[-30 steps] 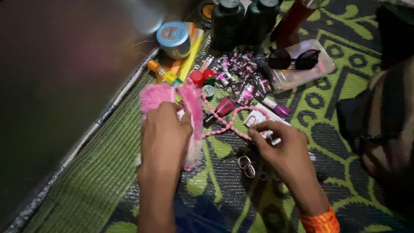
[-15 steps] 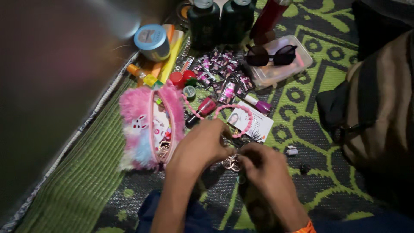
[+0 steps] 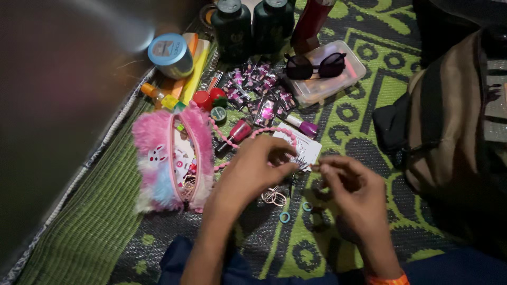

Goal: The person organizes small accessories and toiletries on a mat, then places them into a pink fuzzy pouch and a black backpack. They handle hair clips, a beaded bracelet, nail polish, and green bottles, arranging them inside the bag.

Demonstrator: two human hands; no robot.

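Note:
My left hand [image 3: 252, 171] and my right hand [image 3: 353, 186] meet over a green patterned mat [image 3: 338, 248]. Their fingertips pinch the two ends of a small thin pale piece [image 3: 311, 167]; what it is cannot be made out. Below the hands lie a bunch of metal rings [image 3: 274, 196] and two little blue rings [image 3: 285, 217]. An open pink furry pouch [image 3: 158, 158] lies just left of my left hand. A pink bead string [image 3: 224, 138] and a white card [image 3: 302, 146] lie just beyond my fingers.
At the far side are a red nail polish bottle [image 3: 237, 131], several small sachets [image 3: 253, 87], sunglasses [image 3: 316, 64] on a clear plastic box [image 3: 338, 84], two dark bottles [image 3: 232, 26], and a blue-lidded tin [image 3: 170, 53]. A striped bag [image 3: 454, 126] lies right; a dark wall stands left.
My left hand let go of the pink pouch, which now lies open on the mat. Both hands came together near the metal rings and then lifted slightly, pinching a small piece.

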